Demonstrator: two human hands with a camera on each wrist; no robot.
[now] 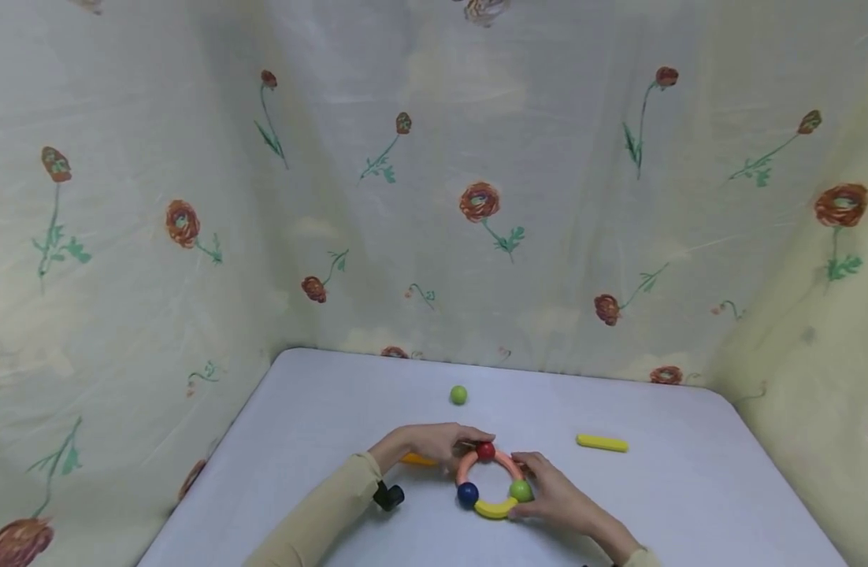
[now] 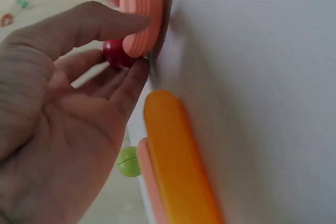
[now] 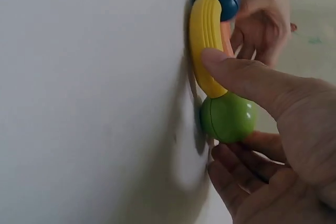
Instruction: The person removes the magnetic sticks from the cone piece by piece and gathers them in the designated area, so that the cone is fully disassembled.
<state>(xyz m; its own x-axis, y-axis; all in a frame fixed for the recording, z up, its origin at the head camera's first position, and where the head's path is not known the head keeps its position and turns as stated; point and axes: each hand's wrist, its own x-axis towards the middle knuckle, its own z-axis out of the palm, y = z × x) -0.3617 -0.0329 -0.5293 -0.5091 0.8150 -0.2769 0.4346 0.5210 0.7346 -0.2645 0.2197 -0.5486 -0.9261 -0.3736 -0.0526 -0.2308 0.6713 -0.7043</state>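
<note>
A toy ring of curved rods and balls lies on the white table (image 1: pixel 320 394) between both hands. Its red ball (image 1: pixel 486 451) is at the far side, a blue ball (image 1: pixel 468 494) at near left, a green ball (image 1: pixel 521 491) at right. Salmon curved rods (image 1: pixel 508 465) form the far arcs and a yellow curved rod (image 3: pixel 206 40) the near one. My left hand (image 1: pixel 434 439) grips the ring near the red ball, thumb on a salmon rod. With the thumb on the yellow rod and fingers behind the green ball, my right hand (image 1: pixel 558 496) holds the other side.
An orange rod (image 2: pixel 176 161) lies under the left wrist, with a salmon rod (image 2: pixel 150 177) alongside. Farther back sits a loose green ball (image 1: pixel 458 394); a straight yellow rod (image 1: pixel 602 442) lies to the right. Flowered curtains (image 1: pixel 434 236) surround the table's back and sides.
</note>
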